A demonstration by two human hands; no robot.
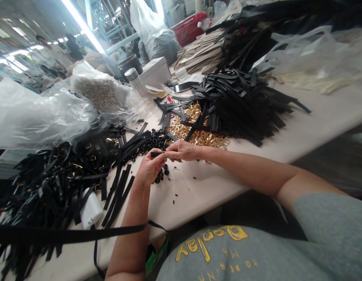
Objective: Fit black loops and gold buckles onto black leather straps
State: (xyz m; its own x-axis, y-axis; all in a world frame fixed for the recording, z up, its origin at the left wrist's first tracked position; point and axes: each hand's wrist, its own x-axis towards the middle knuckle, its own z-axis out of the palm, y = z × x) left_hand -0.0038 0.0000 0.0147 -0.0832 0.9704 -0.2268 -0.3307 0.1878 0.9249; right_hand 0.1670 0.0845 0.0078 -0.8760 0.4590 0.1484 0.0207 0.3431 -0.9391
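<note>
My left hand [148, 168] is closed on a black strap [156, 154], whose short end shows between thumb and fingers. Against it, my right hand [182, 151] pinches at the strap's other end, where a small glint of gold shows; the fingers hide most of it. Just behind the hands lie a heap of small black loops [153, 141] and a pile of gold buckles [187, 125] with a few black straps across it. More black loops [162, 173] sit under my left hand.
Finished-looking straps with buckles [66, 168] are heaped at the left beside a white device [91, 208]. A large stack of black straps [242, 97] lies right of the buckles. Plastic bags [37, 113], a bottle [134, 80] and a white box [156, 72] stand behind.
</note>
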